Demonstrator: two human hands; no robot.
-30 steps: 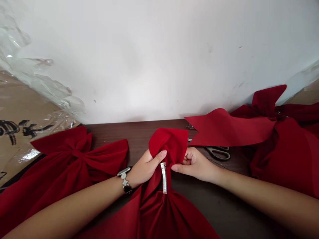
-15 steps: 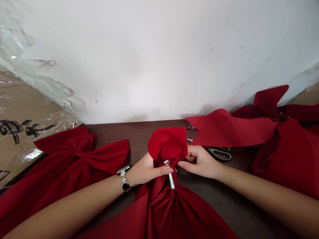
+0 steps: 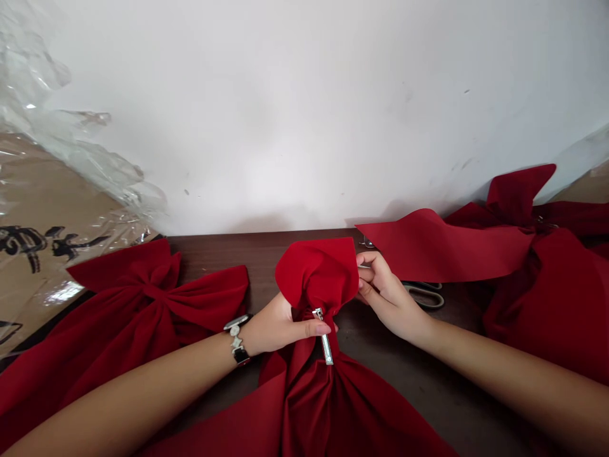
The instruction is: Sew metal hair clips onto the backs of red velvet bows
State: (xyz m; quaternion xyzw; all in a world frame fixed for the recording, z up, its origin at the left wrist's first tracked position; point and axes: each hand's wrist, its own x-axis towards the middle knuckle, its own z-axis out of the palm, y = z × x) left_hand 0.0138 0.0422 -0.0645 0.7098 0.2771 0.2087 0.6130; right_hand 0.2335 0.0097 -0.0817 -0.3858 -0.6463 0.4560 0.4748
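Note:
A red velvet bow [image 3: 318, 270] stands in front of me, its back turned my way and its long tails spreading toward me. On its gathered middle lies a silver metal clip [image 3: 325, 339]. My left hand [image 3: 278, 325] is closed round that middle, the thumb pressed across the clip and the fingers hidden behind the cloth. My right hand [image 3: 386, 293] pinches the right edge of the bow's upper loop between thumb and fingers; the fingertips are partly hidden by the cloth.
Another red bow [image 3: 157, 292] lies at the left. More red bows [image 3: 537, 254] are heaped at the right, over scissors [image 3: 423, 295] whose dark handles show. A carton [image 3: 42, 190] wrapped in clear plastic stands far left. A white wall [image 3: 295, 114] rises behind the dark table [image 3: 223, 249].
My right hand has moved up from beside the bow's middle to the edge of the upper loop. That loop is spread slightly wider. My left hand stays in place.

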